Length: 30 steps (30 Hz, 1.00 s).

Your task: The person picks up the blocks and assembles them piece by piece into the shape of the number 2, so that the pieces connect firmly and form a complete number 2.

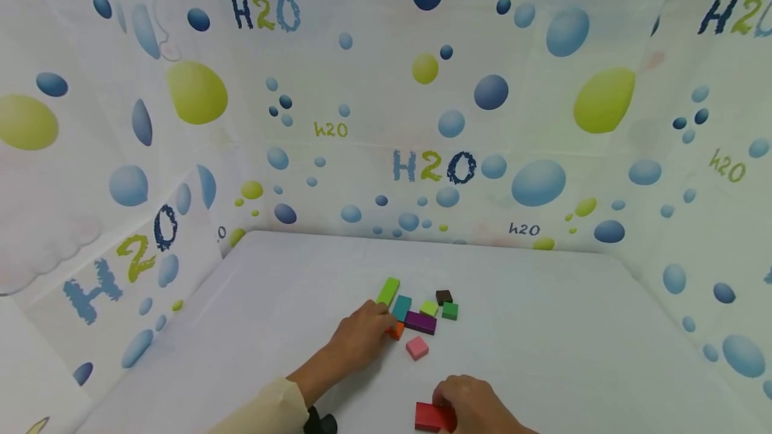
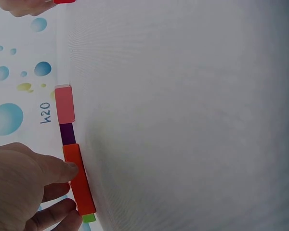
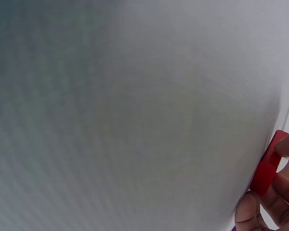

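Observation:
My left hand (image 1: 364, 335) reaches into the group of blocks and grips the orange block (image 1: 396, 331), which it partly covers in the head view. In the left wrist view its thumb lies on the long face of the orange block (image 2: 82, 185), with fingers behind. Near the front of the table my right hand (image 1: 473, 402) holds a red block (image 1: 427, 416). Thumb and fingers are around that red block (image 3: 265, 175) in the right wrist view. Close to the left hand are a teal block (image 1: 401, 308), a purple block (image 1: 421, 323) and a light green long block (image 1: 389, 291).
A pink block (image 1: 417, 347) lies between the hands. Behind the purple block sit a small lime block (image 1: 429, 308), a green block (image 1: 449, 311) and a dark brown block (image 1: 443, 297). A black object (image 1: 322, 423) shows by the left sleeve. Patterned curtains enclose the white table (image 1: 531, 327).

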Each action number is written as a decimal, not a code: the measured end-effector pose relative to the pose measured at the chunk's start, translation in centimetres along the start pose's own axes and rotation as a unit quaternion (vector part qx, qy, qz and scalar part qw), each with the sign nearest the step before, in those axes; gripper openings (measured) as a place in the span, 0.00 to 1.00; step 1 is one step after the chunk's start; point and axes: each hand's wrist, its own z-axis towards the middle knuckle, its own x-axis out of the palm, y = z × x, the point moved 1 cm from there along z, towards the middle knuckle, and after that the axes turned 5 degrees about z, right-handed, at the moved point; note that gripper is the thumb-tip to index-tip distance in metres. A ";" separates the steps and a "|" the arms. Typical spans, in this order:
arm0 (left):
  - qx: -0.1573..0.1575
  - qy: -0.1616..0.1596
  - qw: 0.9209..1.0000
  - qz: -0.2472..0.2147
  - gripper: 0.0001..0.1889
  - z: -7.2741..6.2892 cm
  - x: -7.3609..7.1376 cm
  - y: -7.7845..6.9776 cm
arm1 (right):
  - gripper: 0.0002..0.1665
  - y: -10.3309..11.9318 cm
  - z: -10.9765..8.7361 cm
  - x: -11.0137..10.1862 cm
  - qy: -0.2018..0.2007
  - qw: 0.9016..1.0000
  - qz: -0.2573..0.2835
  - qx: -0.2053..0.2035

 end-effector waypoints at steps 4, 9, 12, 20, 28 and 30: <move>0.002 -0.002 1.000 -0.001 0.11 -0.2 -0.1 0.0 | 0.30 -0.2 -0.1 0.2 -0.006 1.000 -0.016 -0.020; -0.003 0.001 1.000 -0.003 0.11 -0.2 -0.1 0.0 | 0.30 -0.3 -0.2 0.3 -0.013 0.998 -0.040 -0.036; -0.003 0.002 1.000 -0.001 0.11 -0.2 -0.1 0.0 | 0.30 -0.3 -0.2 0.3 -0.017 0.998 -0.046 -0.042; -0.003 -0.001 1.000 0.002 0.11 -0.1 -0.1 -0.1 | 0.29 -0.3 -0.3 0.3 -0.018 0.996 -0.063 -0.062; -0.004 -0.001 1.000 -0.001 0.12 -0.1 0.0 0.0 | 0.31 -0.1 -0.3 0.1 -0.009 0.996 -0.066 -0.053; -0.004 -0.002 1.000 0.000 0.12 -0.1 0.0 0.0 | 0.29 -0.1 -0.1 0.0 -0.007 0.997 -0.059 -0.039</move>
